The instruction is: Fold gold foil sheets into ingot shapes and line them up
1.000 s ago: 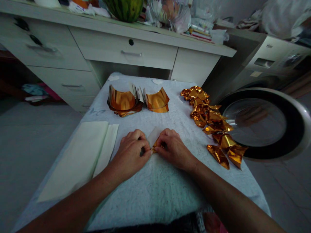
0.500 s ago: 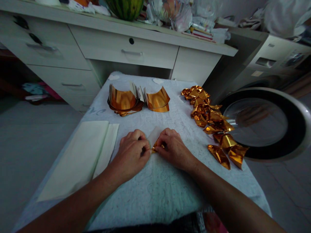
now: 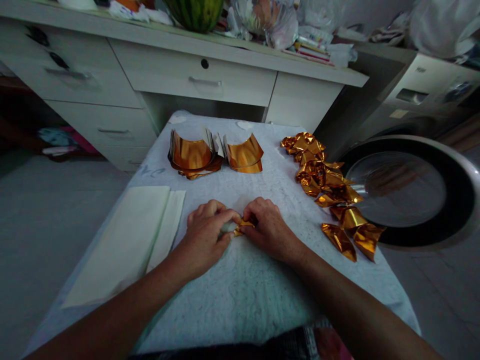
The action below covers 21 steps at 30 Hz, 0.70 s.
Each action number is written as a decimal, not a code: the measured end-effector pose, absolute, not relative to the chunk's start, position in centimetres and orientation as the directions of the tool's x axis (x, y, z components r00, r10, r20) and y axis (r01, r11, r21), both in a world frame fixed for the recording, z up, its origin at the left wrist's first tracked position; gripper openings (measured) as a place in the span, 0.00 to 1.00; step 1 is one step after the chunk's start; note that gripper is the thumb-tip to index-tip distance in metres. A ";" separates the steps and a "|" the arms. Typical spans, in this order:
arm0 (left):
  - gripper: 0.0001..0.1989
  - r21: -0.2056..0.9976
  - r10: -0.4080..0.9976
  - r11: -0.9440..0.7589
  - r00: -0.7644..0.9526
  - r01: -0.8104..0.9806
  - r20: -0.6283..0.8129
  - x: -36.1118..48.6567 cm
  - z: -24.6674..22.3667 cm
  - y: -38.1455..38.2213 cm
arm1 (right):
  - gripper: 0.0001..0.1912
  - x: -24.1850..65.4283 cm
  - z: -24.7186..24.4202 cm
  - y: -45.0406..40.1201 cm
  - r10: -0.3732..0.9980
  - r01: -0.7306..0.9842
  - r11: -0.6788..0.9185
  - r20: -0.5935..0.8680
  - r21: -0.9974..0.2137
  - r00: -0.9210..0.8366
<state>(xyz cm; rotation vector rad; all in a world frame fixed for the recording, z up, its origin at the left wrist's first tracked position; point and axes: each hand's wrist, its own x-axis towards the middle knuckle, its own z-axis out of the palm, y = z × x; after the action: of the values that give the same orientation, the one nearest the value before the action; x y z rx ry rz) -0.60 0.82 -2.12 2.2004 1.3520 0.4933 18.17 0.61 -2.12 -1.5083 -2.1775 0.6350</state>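
Low over the cloth-covered table, a small piece of gold foil paper (image 3: pixel 243 226) lies between my two hands, with a pale, thin sheet showing faintly behind it. My left hand (image 3: pixel 210 232) grips its left end, thumb and forefinger curved around it at the tips. On the other side, my right hand (image 3: pixel 268 227) pinches the foil, its fingers curled and partly hiding it. Beyond the hands stand two curved stacks of gold foil sheets (image 3: pixel 193 154). Folded gold foil pieces (image 3: pixel 313 172) form a loose row along the right side.
White paper sheets (image 3: pixel 120 240) lie on the table's left side. Past the far edge is a white drawer cabinet (image 3: pixel 202 65) with a watermelon (image 3: pixel 195 12) on top. At right, a washing machine's open round door (image 3: pixel 405 190) stands close to the table edge.
My left thumb and forefinger have spread from a tight pinch to a wider hold around the foil. The pale sheet behind it now shows less. My right hand stays nearly in place.
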 end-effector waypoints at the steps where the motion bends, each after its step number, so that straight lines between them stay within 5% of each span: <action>1: 0.15 0.590 0.894 -0.378 0.446 0.713 0.035 -0.6 -2.1 0.9 | 0.06 18.2 -2.1 0.6 0.942 0.753 0.311 0.082 -0.580 -0.326; 21: 0.11 0.560 0.900 -0.388 0.433 0.732 0.058 -0.4 -2.5 1.1 | 0.14 17.8 -2.5 0.4 0.945 0.789 0.316 0.096 -0.526 -0.314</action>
<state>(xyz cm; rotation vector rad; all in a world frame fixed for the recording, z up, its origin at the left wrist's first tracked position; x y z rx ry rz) -0.44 1.08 -2.47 2.2341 1.3768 0.4934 17.82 0.36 -2.54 -1.5424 -2.2007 0.5477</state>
